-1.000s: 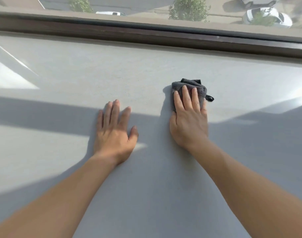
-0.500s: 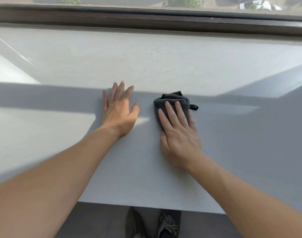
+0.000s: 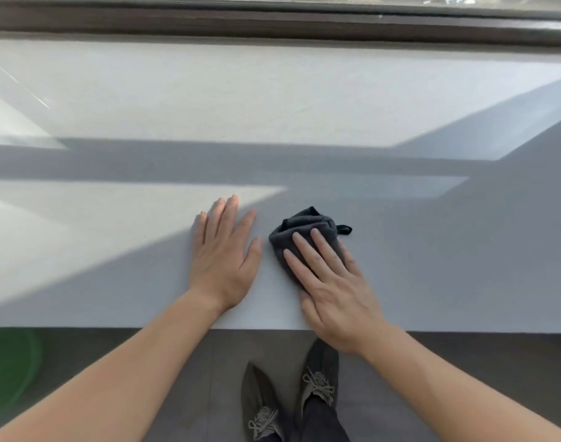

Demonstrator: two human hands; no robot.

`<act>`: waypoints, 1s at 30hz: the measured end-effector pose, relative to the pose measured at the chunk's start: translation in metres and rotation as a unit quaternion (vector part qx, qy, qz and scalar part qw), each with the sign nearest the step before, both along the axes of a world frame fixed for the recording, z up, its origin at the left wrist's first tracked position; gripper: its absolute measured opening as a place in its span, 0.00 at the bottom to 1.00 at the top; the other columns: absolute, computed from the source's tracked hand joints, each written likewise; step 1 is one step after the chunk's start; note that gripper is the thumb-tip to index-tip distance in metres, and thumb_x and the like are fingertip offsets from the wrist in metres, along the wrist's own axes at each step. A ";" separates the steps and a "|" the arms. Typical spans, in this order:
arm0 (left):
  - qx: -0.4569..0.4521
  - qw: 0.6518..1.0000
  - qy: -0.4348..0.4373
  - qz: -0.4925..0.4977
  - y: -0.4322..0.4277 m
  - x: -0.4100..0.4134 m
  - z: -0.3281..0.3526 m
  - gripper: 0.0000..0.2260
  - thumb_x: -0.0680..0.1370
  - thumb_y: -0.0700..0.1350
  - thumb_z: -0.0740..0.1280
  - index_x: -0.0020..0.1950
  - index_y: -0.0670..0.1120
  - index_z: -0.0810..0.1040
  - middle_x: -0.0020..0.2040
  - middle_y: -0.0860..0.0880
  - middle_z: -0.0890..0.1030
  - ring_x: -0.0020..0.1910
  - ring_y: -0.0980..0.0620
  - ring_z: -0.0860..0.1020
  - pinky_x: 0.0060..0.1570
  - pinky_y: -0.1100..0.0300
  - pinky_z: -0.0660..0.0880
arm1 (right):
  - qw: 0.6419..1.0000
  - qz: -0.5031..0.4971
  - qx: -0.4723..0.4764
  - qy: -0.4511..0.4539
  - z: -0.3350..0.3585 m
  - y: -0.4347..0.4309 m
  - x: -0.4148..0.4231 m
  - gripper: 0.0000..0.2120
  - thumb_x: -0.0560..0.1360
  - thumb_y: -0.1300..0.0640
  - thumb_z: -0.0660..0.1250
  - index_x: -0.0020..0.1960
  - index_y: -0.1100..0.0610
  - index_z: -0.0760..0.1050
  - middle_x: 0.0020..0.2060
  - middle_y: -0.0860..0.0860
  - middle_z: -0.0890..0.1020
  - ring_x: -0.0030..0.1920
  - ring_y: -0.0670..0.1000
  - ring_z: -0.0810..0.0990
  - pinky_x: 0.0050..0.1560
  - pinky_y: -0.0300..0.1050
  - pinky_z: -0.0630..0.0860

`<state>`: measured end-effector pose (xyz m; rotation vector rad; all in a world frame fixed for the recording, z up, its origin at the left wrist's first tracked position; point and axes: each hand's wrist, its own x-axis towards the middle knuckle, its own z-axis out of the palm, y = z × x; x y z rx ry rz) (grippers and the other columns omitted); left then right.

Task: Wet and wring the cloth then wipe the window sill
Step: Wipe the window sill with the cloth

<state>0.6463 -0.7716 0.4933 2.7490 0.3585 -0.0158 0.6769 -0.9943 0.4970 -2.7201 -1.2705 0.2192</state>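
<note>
both hands have slid back toward the window sill [image 3: 400,100]'s near edge; my right hand [image 3: 333,282] presses flat on the grey cloth [image 3: 299,228], left hand [image 3: 223,253] flat beside it.

Dark grey bunched cloth [image 3: 304,231] lies near pale window sill's [image 3: 272,106] front edge.

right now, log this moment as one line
step: wipe sill | right hand: flat on cloth, pressing it onto sill near front edge | left hand: flat on sill beside cloth, not touching it

Dark grey cloth [image 3: 299,232], pale grey sill [image 3: 272,106]
</note>
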 end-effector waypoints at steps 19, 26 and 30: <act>-0.069 0.997 -0.015 -0.020 -0.055 0.031 0.021 0.27 0.80 0.56 0.50 0.78 0.48 0.59 0.82 0.46 0.47 0.80 0.50 0.40 0.76 0.50 0.34 | 0.970 -0.238 -0.049 0.007 0.008 -0.094 0.062 0.33 0.77 0.47 0.46 0.82 0.50 0.53 0.82 0.47 0.48 0.81 0.50 0.41 0.80 0.51 0.41; -0.043 0.999 0.021 -0.014 -0.087 0.078 0.010 0.28 0.80 0.57 0.47 0.81 0.51 0.53 0.82 0.47 0.46 0.80 0.48 0.40 0.76 0.49 0.33 | 1.000 -0.010 -0.013 -0.021 0.005 -0.086 0.027 0.31 0.78 0.50 0.57 0.80 0.52 0.61 0.81 0.51 0.57 0.82 0.55 0.49 0.79 0.60 0.52; 0.017 0.999 0.040 -0.011 -0.090 0.079 0.004 0.29 0.80 0.58 0.44 0.81 0.53 0.51 0.82 0.48 0.43 0.80 0.49 0.38 0.76 0.47 0.34 | 0.997 -0.068 -0.034 -0.027 0.001 -0.104 0.106 0.31 0.78 0.49 0.53 0.80 0.50 0.60 0.81 0.49 0.56 0.82 0.53 0.48 0.80 0.57 0.48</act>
